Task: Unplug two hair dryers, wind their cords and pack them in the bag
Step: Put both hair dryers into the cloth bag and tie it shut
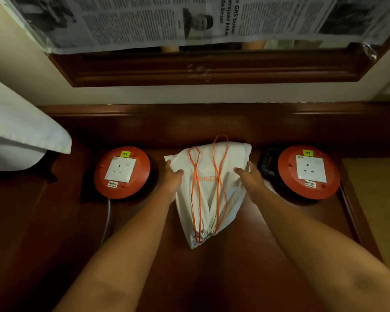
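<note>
Dark wooden counter (279,255) carries the bag (208,190), long axis pointing away; left hand (173,176) and right hand (249,176) grip its sides, fingers curled.

A white drawstring bag (212,190) with orange cords (218,176) lies cinched on the dark wooden counter (302,221). The left hand (172,176) holds its 9 o'clock edge, the right hand (249,176) its 3 o'clock edge. Red socket reels (122,172) sit at both sides.
</note>
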